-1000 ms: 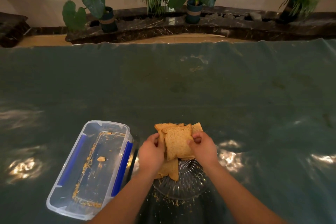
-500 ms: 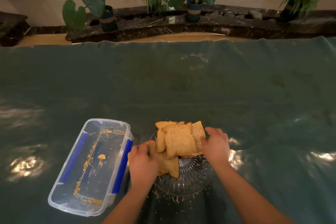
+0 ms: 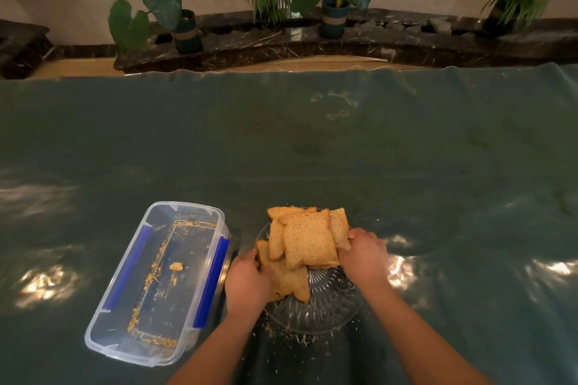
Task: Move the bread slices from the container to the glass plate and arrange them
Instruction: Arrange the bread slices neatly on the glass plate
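Several brown bread slices (image 3: 308, 242) lie piled and overlapping on the ribbed glass plate (image 3: 325, 309), near the table's front edge. My left hand (image 3: 248, 283) rests against the pile's left side, fingers curled on a lower slice. At the pile's right edge, my right hand (image 3: 364, 255) has its fingers on the rightmost slice. The clear plastic container (image 3: 125, 322) with blue clips sits to the left of the plate and holds only crumbs and one small bread scrap (image 3: 176, 266).
A dark green glossy cloth (image 3: 344, 150) covers the wide table. Crumbs (image 3: 300, 339) lie scattered in front of the plate. Beyond the far edge a dark marble ledge (image 3: 281, 40) carries potted plants.
Both hands have let go of the top slice and moved down and outward to the sides of the pile. The top slice now lies flat on the stack.
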`<action>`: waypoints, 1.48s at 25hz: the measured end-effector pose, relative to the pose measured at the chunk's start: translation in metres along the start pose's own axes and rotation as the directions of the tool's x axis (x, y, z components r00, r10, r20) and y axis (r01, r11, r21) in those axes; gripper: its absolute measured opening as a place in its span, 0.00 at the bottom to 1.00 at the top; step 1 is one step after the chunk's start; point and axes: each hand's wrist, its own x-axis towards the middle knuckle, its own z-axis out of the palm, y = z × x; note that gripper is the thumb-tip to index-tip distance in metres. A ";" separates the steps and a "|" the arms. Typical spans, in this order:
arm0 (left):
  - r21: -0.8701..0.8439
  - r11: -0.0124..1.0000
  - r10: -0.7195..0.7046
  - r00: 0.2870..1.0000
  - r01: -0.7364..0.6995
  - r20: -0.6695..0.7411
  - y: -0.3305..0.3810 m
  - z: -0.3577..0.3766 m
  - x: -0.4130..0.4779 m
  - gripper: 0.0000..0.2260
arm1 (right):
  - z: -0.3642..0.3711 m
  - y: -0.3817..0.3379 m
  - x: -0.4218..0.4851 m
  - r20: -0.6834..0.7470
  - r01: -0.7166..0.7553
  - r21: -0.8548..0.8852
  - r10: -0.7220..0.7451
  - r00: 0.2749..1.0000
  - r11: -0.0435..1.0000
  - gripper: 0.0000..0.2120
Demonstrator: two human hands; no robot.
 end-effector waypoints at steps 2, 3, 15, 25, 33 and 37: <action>0.016 1.000 0.007 1.000 -0.008 0.009 0.001 0.000 0.002 0.05 | -0.002 -0.001 0.002 0.008 -0.039 0.108 0.039 0.999 0.993 0.20; 0.021 1.000 0.018 1.000 -0.019 0.014 0.001 0.001 0.002 0.05 | -0.003 -0.001 0.003 0.019 -0.044 0.136 0.041 0.999 0.990 0.21; 0.118 0.989 0.095 0.994 -0.089 -0.045 -0.006 0.009 0.001 0.05 | -0.017 0.017 -0.005 0.073 0.009 0.142 -0.019 0.997 0.990 0.05; 0.253 0.964 0.065 0.995 -0.081 0.071 0.002 0.011 0.019 0.03 | -0.029 0.025 -0.005 0.129 0.030 0.162 -0.051 0.990 0.986 0.12; 0.163 0.987 0.008 0.999 -0.016 0.050 -0.001 0.013 0.019 0.03 | -0.038 0.043 -0.026 0.195 -0.033 0.159 0.002 0.981 0.987 0.15; 0.158 0.987 0.026 0.998 -0.033 0.049 0.000 0.012 0.016 0.06 | -0.022 0.034 -0.039 0.249 0.021 0.132 -0.053 0.967 0.991 0.08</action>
